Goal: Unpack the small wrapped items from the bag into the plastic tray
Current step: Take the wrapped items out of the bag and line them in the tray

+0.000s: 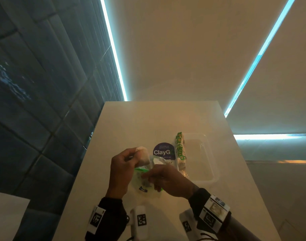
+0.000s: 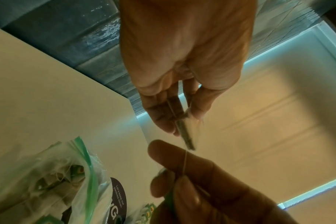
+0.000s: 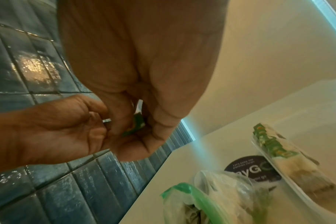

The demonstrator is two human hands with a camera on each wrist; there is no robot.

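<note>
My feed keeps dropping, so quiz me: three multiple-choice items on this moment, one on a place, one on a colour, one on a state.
1. Where do the unpacked tea bags stand?
A. along the left wall of the plastic tray
B. on the round sticker
C. on the floor

2. What colour is the zip strip of the bag?
A. red
B. green
C. black

3. What is the left hand doing?
A. lying flat on the table
B. hanging idle
C. pinching a tea bag

Key: 1 A, the row lines the tray's left side in the head view; 2 B, both wrist views show a green strip; 3 C, fingers and thumb pinch it, while the right hand holds its green tag.
</note>
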